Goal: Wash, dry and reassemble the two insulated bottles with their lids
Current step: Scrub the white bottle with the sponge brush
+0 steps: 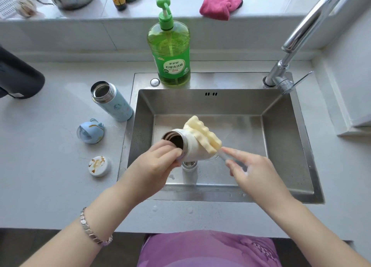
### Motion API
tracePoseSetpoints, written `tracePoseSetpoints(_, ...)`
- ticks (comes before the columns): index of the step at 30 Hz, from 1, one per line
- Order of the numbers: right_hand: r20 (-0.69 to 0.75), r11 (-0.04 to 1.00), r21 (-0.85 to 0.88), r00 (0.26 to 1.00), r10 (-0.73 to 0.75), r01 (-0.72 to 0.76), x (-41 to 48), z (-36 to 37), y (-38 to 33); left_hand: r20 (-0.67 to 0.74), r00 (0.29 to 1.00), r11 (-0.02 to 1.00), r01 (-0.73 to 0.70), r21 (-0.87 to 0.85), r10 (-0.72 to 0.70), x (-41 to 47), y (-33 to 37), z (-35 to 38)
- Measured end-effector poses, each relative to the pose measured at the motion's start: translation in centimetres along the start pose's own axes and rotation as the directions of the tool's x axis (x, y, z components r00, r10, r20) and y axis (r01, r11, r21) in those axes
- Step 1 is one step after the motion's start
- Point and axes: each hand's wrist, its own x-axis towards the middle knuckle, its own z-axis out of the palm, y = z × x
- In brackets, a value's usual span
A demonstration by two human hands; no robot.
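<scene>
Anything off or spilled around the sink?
Brown smears on the white lid and blue lid, both on the counter left of the sink: dirt or print, cannot tell. Water drops on the counter by its front edge. Nothing else.

Bright daylight, soft shadows, wide-angle edge bending, slight blur

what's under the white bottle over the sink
The drain of the sink sits right below the white bottle, which the left hand holds above it. The bottle and hand cover part of the drain.
</scene>
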Motion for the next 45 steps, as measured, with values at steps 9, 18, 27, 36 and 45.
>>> tracePoseSetpoints(9,0.156,0.996,0.091,0.988,0.005,-0.019,0.5,-1.1,0.7,0.127,0.974,0.980,-0.192,0.041,0.186,-0.7,-0.6,-0.9)
tracePoseSetpoints(18,0.070,0.985,0.158,0.996,0.063,-0.074,1.3,-0.1,1.8,-0.141,0.977,0.981,0.142,-0.136,-0.161,-1.3,-0.7,0.5)
tracePoseSetpoints(27,0.291,0.509,0.624,0.781,0.553,-0.593,3.3,2.6,4.8,0.082,0.516,0.324,0.646,-0.691,-0.853,-0.9,0.7,1.9)
tracePoseSetpoints(36,0.299,0.438,0.731,0.823,0.483,-0.523,3.1,2.4,3.0,0.181,0.411,0.259,0.801,-0.540,-0.894,-1.4,1.8,2.6)
tracePoseSetpoints(45,0.105,0.817,0.536,0.978,0.182,-0.210,2.4,2.0,-1.1,0.234,0.702,0.735,0.672,0.093,-0.672,1.1,2.6,3.5)
